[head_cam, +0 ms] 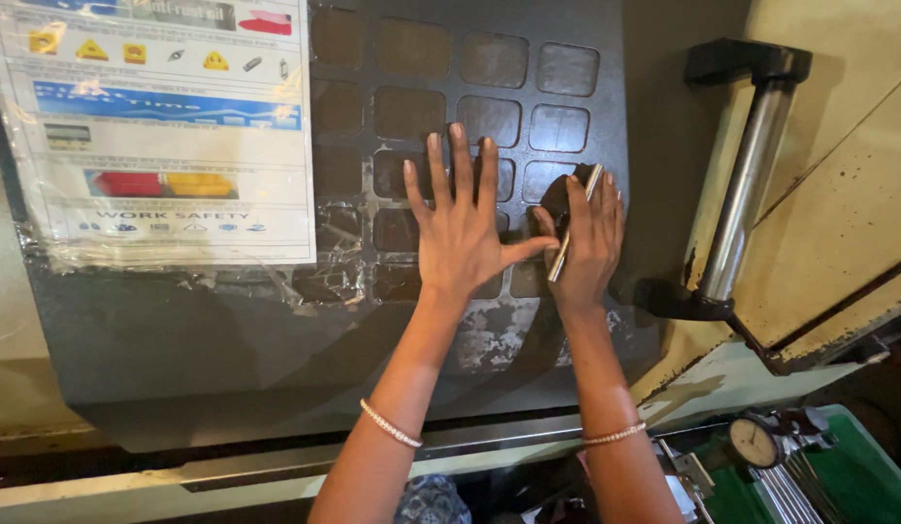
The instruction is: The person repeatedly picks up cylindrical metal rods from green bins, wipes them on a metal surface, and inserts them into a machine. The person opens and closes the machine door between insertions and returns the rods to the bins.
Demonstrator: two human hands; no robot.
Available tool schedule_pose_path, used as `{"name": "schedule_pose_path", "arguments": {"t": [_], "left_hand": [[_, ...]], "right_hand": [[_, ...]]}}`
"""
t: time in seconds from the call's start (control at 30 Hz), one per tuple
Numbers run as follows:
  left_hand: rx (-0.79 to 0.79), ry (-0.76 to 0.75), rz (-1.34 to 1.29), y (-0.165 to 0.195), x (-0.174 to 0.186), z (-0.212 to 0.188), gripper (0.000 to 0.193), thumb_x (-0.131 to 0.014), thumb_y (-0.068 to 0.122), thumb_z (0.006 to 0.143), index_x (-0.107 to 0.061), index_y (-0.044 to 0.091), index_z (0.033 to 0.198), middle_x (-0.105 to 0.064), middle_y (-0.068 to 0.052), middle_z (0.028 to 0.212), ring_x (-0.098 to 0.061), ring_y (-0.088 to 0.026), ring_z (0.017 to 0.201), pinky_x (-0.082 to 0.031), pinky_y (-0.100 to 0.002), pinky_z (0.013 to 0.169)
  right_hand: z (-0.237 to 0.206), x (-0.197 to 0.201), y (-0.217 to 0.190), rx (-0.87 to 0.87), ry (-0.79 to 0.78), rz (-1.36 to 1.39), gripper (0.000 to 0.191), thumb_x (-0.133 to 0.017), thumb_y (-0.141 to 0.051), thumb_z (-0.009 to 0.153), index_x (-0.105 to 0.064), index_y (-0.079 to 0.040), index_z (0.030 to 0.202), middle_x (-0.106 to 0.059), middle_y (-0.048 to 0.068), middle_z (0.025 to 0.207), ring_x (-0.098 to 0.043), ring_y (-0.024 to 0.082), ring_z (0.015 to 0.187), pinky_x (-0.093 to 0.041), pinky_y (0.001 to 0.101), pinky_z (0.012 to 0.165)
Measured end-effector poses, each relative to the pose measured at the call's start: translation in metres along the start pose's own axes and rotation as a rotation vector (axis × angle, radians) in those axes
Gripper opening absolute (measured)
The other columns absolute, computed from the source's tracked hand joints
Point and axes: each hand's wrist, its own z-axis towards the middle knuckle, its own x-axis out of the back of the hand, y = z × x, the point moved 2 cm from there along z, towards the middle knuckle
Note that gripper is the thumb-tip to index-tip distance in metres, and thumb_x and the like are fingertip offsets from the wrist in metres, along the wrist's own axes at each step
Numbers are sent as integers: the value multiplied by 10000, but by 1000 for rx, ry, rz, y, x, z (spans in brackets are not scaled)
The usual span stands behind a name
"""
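My left hand (460,223) lies flat with fingers spread on a dark panel (179,330) covered with a grid of worn square pads (494,60). My right hand (591,247) is pressed against the same panel just to the right, holding a thin silver metal piece (573,228) and a dark wad, perhaps a cloth (557,199), under the fingers. The two hands touch at the thumbs. Both wrists wear thin bracelets.
A plastic-wrapped printed safety sheet (159,126) is taped to the panel's upper left. A steel bar handle (746,184) with black brackets stands on the cream machine door at the right. A dial gauge (754,442) and metal tools lie on a green tray at the bottom right.
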Motion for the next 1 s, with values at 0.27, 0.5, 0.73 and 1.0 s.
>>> {"name": "schedule_pose_path", "arguments": {"t": [0.27, 0.5, 0.73, 1.0], "left_hand": [[-55, -20, -21, 1, 2, 0, 1222, -515, 882, 832, -276, -21, 1620, -155, -261, 1703, -107, -370, 1602, -26, -654, 1261], [-135, -22, 92, 0, 3, -2, 960, -584, 614, 882, -353, 30, 1608, -209, -244, 1687, -150, -347, 1587, -67, -617, 1260], [-84, 117, -3, -1, -3, -7, 664, -606, 289, 1001, -401, 116, 1608, -261, -200, 1696, -220, -336, 1589, -132, -618, 1276], [-113, 248, -42, -7, 0, -14, 580, -664, 66, 928, -558, 156, 1491, -486, -76, 1549, -375, -283, 1516, -186, -583, 1271]], "right_hand": [[1, 3, -5, -4, 16, 8, 487, -788, -262, 975, -642, 38, 1330, -595, 343, 1388, -522, 477, 1393, -384, 571, 1183], [3, 0, -3, -20, 3, -14, 325, -690, -132, 1051, -648, 27, 1332, -613, 317, 1389, -550, 465, 1382, -392, 553, 1209], [0, 1, -1, -32, 19, 34, 294, -608, -32, 1037, -642, 29, 1322, -623, 304, 1376, -557, 470, 1366, -389, 553, 1212], [-1, 1, 0, -39, 27, 50, 302, -606, -21, 1035, -642, 26, 1331, -623, 302, 1374, -552, 484, 1364, -392, 550, 1198]]}}
